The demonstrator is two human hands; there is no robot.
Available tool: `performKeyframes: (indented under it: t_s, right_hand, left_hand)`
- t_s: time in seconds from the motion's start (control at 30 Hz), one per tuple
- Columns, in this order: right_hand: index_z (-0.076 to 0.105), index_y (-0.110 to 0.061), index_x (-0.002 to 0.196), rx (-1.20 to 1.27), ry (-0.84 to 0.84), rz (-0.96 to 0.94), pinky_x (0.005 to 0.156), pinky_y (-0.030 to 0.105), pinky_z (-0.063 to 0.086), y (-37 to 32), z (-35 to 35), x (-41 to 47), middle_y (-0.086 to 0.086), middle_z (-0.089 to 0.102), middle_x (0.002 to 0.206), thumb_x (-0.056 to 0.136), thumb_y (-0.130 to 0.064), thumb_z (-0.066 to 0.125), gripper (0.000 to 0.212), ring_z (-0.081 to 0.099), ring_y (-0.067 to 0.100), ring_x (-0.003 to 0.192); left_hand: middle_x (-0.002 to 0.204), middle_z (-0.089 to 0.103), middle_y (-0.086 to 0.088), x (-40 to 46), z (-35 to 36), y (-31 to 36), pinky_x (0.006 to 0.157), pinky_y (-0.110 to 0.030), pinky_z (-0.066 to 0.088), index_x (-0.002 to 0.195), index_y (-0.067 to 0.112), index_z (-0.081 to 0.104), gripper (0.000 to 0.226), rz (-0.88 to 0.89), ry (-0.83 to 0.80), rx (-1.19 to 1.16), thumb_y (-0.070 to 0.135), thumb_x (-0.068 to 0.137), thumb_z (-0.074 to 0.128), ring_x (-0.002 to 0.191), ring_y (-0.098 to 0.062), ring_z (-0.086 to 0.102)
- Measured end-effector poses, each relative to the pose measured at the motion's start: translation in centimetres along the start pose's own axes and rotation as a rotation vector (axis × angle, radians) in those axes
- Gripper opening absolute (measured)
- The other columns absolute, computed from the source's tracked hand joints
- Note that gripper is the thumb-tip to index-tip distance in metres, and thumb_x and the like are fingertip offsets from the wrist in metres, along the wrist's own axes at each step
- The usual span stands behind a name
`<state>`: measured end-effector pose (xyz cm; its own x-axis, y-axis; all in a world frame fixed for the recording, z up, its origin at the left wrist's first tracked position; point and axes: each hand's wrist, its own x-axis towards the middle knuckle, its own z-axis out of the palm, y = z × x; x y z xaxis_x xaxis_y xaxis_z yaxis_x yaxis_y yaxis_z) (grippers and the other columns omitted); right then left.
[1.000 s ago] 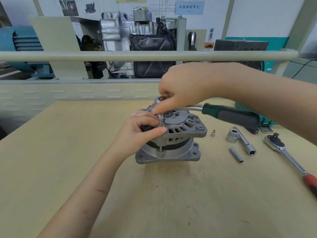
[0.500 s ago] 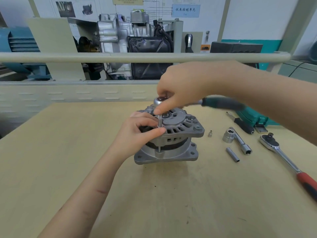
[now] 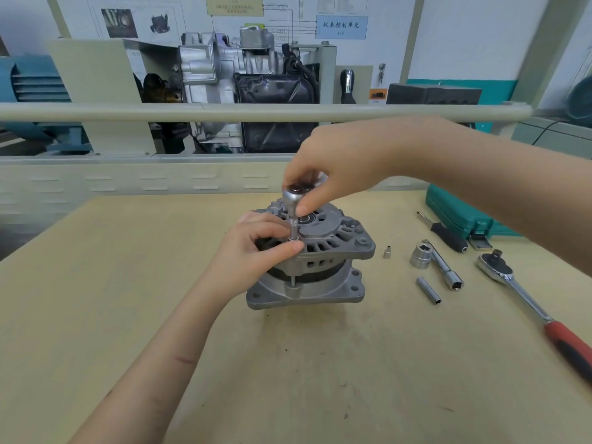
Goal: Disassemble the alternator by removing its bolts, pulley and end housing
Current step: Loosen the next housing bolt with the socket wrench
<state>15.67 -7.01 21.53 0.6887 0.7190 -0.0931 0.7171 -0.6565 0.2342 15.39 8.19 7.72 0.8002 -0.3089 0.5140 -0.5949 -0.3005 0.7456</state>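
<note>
The grey cast-aluminium alternator (image 3: 320, 257) stood on its broad square mounting flange near the middle of the pale wooden workbench (image 3: 128, 283), its shaft axis upright, directly in front of the person and between the two forearms. At its near-left corner a slim knurled steel socket (image 3: 292, 227) stood vertical on a through-bolt (image 3: 293, 280), whose shank showed in the gap between the upper and lower housings — so the line that mattered ran straight up and down, parallel to the alternator's own axis. The right hand (image 3: 333, 174) reached in from the right and above, fingers curled around the round chrome ratchet head (image 3: 296, 193) sitting on top of that socket, thumb pressed against its side; the ratchet's handle was hidden behind the hand. The left hand (image 3: 256, 251) came in from the near left and lower down, its thumb and forefinger pinching the base of the socket where it met the housing, apparently steadying it on the bolt head. The left hand was the nearer to the bolt itself; the right sat above it on the same vertical line. My judgement is that any turning had to stay square to this axis, or the socket could slip off the bolt head.
</note>
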Motion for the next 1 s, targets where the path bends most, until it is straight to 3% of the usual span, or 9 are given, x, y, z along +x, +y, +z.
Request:
performKeyframes:
  t_s: [0.07,0.17,0.33,0.43,0.5,0.6,0.7,0.83,1.0]
  right_hand:
    - [0.056,-0.011,0.070,-0.077,0.022,0.060,0.050,0.024,0.034,-0.3,0.4,0.0,0.002,0.056,0.059,0.083,-0.057,0.044,0.050,0.049,0.019,0.056]
    - [0.042,-0.013,0.055,-0.100,0.067,0.132,0.045,0.025,0.025,-0.8,0.9,0.3,-0.001,0.043,0.048,0.084,-0.062,0.037,0.057,0.037,0.014,0.045]
    - [0.055,-0.010,0.079,-0.041,0.004,0.043,0.054,0.024,0.032,-0.3,0.3,0.0,-0.005,0.046,0.058,0.089,-0.045,0.048,0.037,0.040,0.010,0.053]
    - [0.062,-0.012,0.105,0.059,-0.010,-0.014,0.077,0.034,0.043,0.1,0.1,-0.4,0.002,0.066,0.092,0.089,-0.034,0.054,0.029,0.058,0.019,0.085]
    - [0.060,-0.011,0.115,0.084,0.010,-0.025,0.085,0.035,0.039,0.3,0.2,-0.4,0.007,0.065,0.108,0.088,-0.034,0.055,0.036,0.057,0.023,0.101]
    - [0.063,-0.006,0.100,0.021,0.029,-0.003,0.075,0.035,0.047,0.2,0.2,-0.1,0.008,0.067,0.088,0.086,-0.045,0.052,0.043,0.060,0.023,0.082]
    - [0.048,-0.011,0.062,-0.088,0.091,0.081,0.047,0.025,0.029,-0.3,0.8,0.1,-0.002,0.040,0.050,0.085,-0.058,0.043,0.053,0.034,0.014,0.046]
    - [0.040,-0.014,0.056,-0.123,0.105,0.120,0.046,0.026,0.024,-0.6,1.0,0.4,-0.004,0.034,0.048,0.085,-0.061,0.039,0.055,0.030,0.013,0.045]
    - [0.048,-0.018,0.070,-0.042,0.001,0.012,0.054,0.023,0.032,-0.4,0.2,-0.1,-0.006,0.045,0.062,0.090,-0.042,0.049,0.031,0.040,0.008,0.055]
  left_hand:
    - [0.073,0.061,0.023,0.0,0.2,0.0,0.080,-0.009,0.037,0.064,0.032,0.062,0.007,0.012,0.018,-0.023,0.035,0.064,0.069,0.090,0.002,0.050]
    - [0.072,0.061,0.023,-0.1,0.3,-0.1,0.082,-0.012,0.039,0.062,0.033,0.061,0.022,0.018,0.030,-0.022,0.019,0.069,0.075,0.090,-0.003,0.051]
    - [0.079,0.061,0.019,0.0,0.0,0.0,0.081,-0.010,0.038,0.067,0.030,0.063,0.018,0.022,0.018,-0.006,0.016,0.070,0.075,0.091,0.001,0.051]
    - [0.089,0.063,0.018,-0.1,-0.2,0.0,0.085,-0.010,0.038,0.080,0.025,0.070,0.008,0.016,-0.042,0.022,0.023,0.073,0.072,0.098,0.003,0.048]
    - [0.083,0.063,0.021,-0.1,0.0,0.0,0.083,-0.010,0.038,0.074,0.028,0.069,0.007,0.009,-0.022,0.025,0.022,0.073,0.072,0.096,0.003,0.048]
    - [0.074,0.062,0.026,-0.1,0.1,-0.1,0.079,-0.007,0.037,0.065,0.033,0.064,0.018,0.008,0.025,0.008,0.020,0.072,0.073,0.093,0.002,0.049]
    - [0.074,0.061,0.027,-0.1,0.4,-0.1,0.081,-0.008,0.037,0.064,0.035,0.062,0.021,0.036,0.043,0.019,0.019,0.071,0.074,0.094,0.001,0.050]
    - [0.071,0.062,0.030,-0.1,0.5,-0.1,0.082,-0.010,0.038,0.061,0.036,0.060,0.019,0.044,0.055,0.002,0.024,0.067,0.074,0.092,0.000,0.051]
    - [0.068,0.062,0.027,0.0,0.4,0.0,0.078,-0.018,0.039,0.056,0.032,0.059,0.014,0.040,0.071,-0.028,0.035,0.059,0.072,0.089,-0.009,0.052]
